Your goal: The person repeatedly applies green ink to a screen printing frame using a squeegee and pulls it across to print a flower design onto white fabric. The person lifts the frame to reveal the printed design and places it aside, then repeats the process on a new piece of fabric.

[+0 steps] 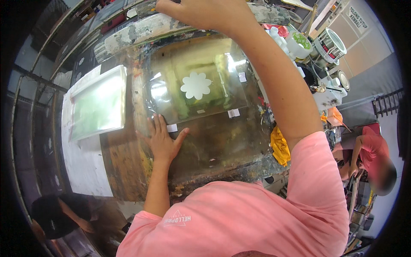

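Observation:
My left hand [164, 139] lies flat with fingers spread on the stained brown tabletop [209, 150]. Its fingertips are by the near left corner of a clear, glossy sheet [171, 109]. On that sheet shows a white flower shape [196, 85], with a yellow-green area around it. Small white paper tabs [233, 113] sit along the sheet's edges. My right arm stretches across the right side to the far edge, where my right hand [195, 13] is near a paint-smeared wooden bar [141, 28]. The picture's upper edge cuts off most of its fingers.
Left of the sheet, a stack of clear plastic sheets [98, 105] rests on white paper [85, 171]. Tubs [299, 45] and a paint can [329, 45] crowd the right, above a yellow cloth [280, 145]. Other people are at right [374, 150] and lower left [55, 214].

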Tool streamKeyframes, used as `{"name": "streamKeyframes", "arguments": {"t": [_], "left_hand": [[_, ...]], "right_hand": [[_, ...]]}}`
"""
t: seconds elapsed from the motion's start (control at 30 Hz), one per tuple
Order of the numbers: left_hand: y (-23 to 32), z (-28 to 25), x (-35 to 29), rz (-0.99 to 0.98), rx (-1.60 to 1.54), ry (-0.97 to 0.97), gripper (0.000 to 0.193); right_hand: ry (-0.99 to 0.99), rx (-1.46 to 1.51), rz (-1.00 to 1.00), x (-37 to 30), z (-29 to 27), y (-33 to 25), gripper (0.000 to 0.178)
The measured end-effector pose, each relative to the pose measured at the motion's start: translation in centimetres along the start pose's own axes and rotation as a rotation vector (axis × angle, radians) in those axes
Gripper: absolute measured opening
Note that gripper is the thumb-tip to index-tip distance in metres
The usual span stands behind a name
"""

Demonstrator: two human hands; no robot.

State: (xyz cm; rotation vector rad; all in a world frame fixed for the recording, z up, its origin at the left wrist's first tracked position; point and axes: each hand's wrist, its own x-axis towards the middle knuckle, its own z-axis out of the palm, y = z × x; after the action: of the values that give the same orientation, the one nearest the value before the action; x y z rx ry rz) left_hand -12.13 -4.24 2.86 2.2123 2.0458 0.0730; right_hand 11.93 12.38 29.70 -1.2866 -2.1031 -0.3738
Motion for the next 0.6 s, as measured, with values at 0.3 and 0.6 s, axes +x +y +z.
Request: {"name": "streamKeyframes", "arguments": {"t": [0.3, 0.6], "left_hand": [[2.9, -8.7, 6.2, 0.031, -0.784, 0.496, 0.06], [-12.1, -10.6, 3.1, -0.179, -0.91, 0.671, 0.061]], "right_hand": [[-0.004, -0.002, -0.007, 0.6, -0.5, 0.1, 0.052], [0.009, 0.013, -0.026, -0.5, -0.3, -0.8, 0.049]]}}
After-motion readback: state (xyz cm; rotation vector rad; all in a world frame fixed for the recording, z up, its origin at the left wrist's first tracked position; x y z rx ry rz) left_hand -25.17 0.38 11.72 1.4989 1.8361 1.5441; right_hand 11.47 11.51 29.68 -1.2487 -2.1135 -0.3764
